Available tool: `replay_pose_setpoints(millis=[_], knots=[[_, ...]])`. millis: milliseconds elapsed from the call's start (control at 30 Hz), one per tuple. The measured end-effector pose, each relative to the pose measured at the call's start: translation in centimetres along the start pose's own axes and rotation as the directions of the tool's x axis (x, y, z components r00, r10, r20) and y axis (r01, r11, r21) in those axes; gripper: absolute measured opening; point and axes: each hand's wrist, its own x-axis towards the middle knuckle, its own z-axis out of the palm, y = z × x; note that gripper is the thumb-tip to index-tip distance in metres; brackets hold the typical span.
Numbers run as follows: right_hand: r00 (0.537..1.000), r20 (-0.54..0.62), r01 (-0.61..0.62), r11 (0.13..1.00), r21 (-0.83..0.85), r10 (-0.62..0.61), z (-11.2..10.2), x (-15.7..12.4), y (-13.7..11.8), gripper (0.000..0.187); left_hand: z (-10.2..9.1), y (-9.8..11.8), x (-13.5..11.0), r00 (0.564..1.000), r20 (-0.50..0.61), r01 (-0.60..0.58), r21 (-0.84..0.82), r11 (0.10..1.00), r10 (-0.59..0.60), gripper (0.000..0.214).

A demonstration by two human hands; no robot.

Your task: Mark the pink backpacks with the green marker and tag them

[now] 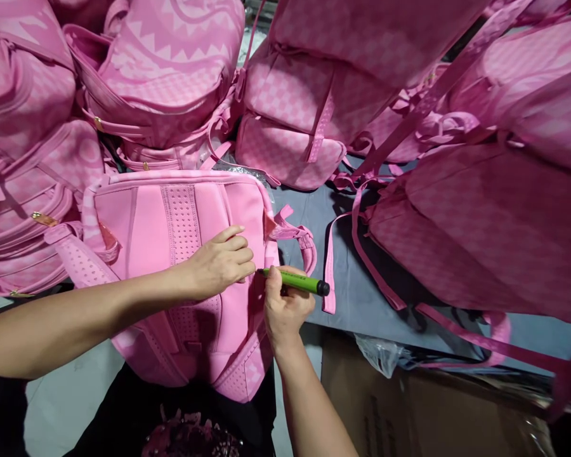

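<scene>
A pink backpack (pixel 145 222) lies with its padded back panel facing up, its lower end hanging over the table edge toward my lap. On the right half of that panel is my left hand (pixel 226 260), fingers curled and pressed together on the fabric beside the side seam. My right hand (pixel 288 308) grips a green marker pen (pixel 297 280) with a black end pointing right. The pen's tip meets the backpack's right edge, close to my left fingertips. Whether the tip touches fabric or thread is too small to tell. A shoulder strap (pixel 78 257) sticks out left.
Stacked pink backpacks (pixel 157 76) stand behind and to the left, with more checkered backpacks (pixel 480 235) on the right. Loose straps (pixel 330 273) trail over the grey table (pixel 304 203). Below the table edge are clear plastic (pixel 380 352) and a brown cardboard box (pixel 409 412).
</scene>
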Motion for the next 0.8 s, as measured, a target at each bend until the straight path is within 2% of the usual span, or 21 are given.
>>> replay_pose_setpoints(millis=[167, 400, 600, 800], knots=[[0.999, 0.032, -0.014, 1.000, -0.005, 0.014, -0.1, 0.6, -0.3, 0.022, 0.3, -0.1, 0.1, 0.997, -0.079, -0.022, -0.026, 0.999, 0.020, 0.022], [0.997, 0.072, -0.023, 1.000, -0.010, 0.024, -0.4, 1.0, 0.1, 0.024, 0.6, -0.4, 0.1, 0.996, -0.082, -0.033, -0.023, 0.999, 0.031, 0.020], [0.985, 0.163, -0.054, 0.998, 0.023, 0.050, -0.6, 1.6, 0.0, 0.024, 0.6, -0.5, 0.1, 0.997, -0.071, -0.035, -0.012, 0.999, 0.035, 0.019], [0.973, 0.211, -0.095, 0.995, -0.013, 0.096, -0.7, 2.0, 0.3, 0.027, 0.8, -0.6, 0.2, 0.997, -0.067, -0.038, 0.005, 0.999, 0.038, 0.021]])
